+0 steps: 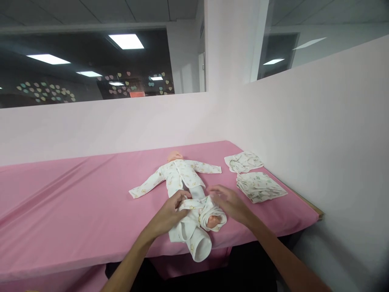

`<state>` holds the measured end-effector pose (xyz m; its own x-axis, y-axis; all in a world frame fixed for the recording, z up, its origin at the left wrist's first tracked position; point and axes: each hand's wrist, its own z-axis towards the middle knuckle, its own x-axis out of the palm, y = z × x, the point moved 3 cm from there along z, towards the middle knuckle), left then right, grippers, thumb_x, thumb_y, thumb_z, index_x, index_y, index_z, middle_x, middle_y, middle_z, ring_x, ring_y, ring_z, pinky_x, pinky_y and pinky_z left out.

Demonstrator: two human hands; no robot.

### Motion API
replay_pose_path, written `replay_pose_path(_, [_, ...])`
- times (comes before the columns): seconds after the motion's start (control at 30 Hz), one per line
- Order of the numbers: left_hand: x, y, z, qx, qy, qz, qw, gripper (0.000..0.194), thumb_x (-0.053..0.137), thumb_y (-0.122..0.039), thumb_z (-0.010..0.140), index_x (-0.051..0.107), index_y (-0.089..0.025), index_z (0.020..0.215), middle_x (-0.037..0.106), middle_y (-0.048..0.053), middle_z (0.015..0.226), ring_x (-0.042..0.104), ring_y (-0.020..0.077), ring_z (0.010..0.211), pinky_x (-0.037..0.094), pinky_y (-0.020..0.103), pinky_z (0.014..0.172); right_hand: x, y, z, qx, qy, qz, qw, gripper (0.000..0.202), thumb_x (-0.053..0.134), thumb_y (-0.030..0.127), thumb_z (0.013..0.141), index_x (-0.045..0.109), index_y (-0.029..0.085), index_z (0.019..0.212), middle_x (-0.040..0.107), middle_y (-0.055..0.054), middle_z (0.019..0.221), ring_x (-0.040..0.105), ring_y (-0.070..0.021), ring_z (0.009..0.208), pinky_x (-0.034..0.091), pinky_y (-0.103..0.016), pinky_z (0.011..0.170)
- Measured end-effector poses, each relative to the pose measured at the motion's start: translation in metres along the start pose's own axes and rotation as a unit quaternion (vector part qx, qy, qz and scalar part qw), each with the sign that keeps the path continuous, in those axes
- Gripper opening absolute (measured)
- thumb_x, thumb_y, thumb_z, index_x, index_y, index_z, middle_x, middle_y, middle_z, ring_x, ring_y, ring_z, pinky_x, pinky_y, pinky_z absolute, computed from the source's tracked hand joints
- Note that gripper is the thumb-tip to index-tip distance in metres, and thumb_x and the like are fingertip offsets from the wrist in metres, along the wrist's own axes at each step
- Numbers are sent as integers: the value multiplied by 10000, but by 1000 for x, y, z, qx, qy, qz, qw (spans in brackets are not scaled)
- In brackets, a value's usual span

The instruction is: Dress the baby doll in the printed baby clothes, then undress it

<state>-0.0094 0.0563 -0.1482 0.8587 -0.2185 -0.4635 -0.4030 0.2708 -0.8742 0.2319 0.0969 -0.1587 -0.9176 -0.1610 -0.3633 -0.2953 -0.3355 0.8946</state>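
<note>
A baby doll (175, 156) lies on its back on a pink-covered table, its sleeves spread wide in a white patterned top (179, 174). White patterned trousers (191, 227) are bunched at its lower end, and one doll foot (213, 221) shows inside a gathered leg opening. The other trouser leg hangs over the table's front edge. My left hand (172, 211) is closed on the trousers' waistband at the left. My right hand (229, 200) is at the right side of the gathered leg, its fingers apart and slightly blurred.
Two white patterned cloth items, one loosely laid (244, 161) and one folded (259, 186), lie to the right on the pink cover (75, 202). White walls with windows rise behind the table and on its right. The table's front edge is close to my body.
</note>
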Motion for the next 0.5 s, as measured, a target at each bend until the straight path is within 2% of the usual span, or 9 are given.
replay_pose_path(0.07, [2, -9, 9, 28, 29, -69, 997, 343, 569, -207, 817, 535, -232, 1157, 610, 43, 1106, 572, 193, 1000, 468, 303, 829, 17, 20, 14, -19, 91, -1, 996, 366, 597, 458, 868, 644, 252, 1167, 626, -45, 1228, 572, -231, 1123, 459, -353, 935])
replay_pose_path(0.17, [3, -13, 21, 47, 58, -158, 985, 355, 618, -198, 792, 552, -224, 1140, 592, 65, 1193, 538, 216, 1142, 450, 314, 910, 39, 36, 37, -2, 269, 31, 963, 344, 690, 443, 800, 683, 197, 1040, 674, -52, 1047, 621, -210, 933, 489, -321, 793])
replay_pose_path(0.23, [0, -8, 23, 26, 61, -198, 978, 363, 662, -243, 786, 554, -227, 1132, 610, 60, 1138, 562, 212, 1099, 463, 303, 870, 44, 38, 50, 34, 345, 90, 934, 372, 722, 421, 774, 671, 180, 1052, 678, -42, 946, 620, -175, 822, 479, -281, 705])
replay_pose_path(0.3, [-7, 2, 21, -11, 45, -191, 980, 376, 678, -337, 801, 557, -230, 1140, 628, 39, 1003, 598, 183, 946, 473, 284, 782, 40, 34, 62, 58, 354, 133, 924, 413, 734, 398, 767, 654, 185, 1111, 671, -24, 908, 603, -140, 776, 456, -244, 674])
replay_pose_path(0.37, [-15, 13, 16, -47, 18, -142, 989, 385, 639, -437, 830, 571, -228, 1146, 617, 16, 870, 586, 155, 791, 459, 267, 694, 32, 25, 71, 75, 330, 129, 932, 387, 728, 402, 773, 669, 186, 1088, 664, -11, 872, 583, -119, 744, 431, -219, 652])
replay_pose_path(0.5, [-29, 33, 8, -69, -15, -53, 996, 405, 566, -535, 848, 619, -203, 1074, 612, 18, 792, 559, 158, 723, 438, 266, 639, 21, -4, 80, 85, 274, 60, 956, 349, 692, 502, 773, 700, 157, 826, 646, -11, 753, 517, -117, 632, 381, -235, 580])
